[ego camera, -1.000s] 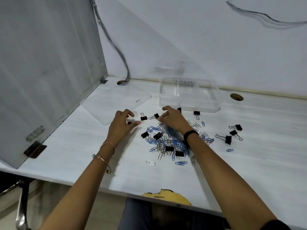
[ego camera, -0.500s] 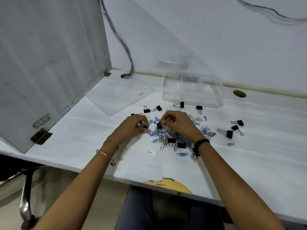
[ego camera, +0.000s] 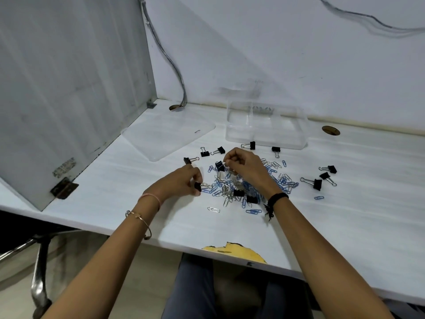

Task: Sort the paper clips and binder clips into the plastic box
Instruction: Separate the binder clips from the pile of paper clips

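Head-worn view, down over desk (ego camera: 345,226).

soft, even indoor light fills the scene, cool and slightly bluish, with no hard glare. a broad diagonal shadow crosses the wall (ego camera: 287,54) from twelve o'clock down toward one o'clock. faint shadows lie under the left hand (ego camera: 181,183) and right hand (ego camera: 247,168) on the white desk (ego camera: 345,215). the clear plastic box (ego camera: 266,125) looks hazy and smeared. edges bow outward with wide-angle distortion, strongest at nine o'clock. under the desk at six o'clock it is dim.
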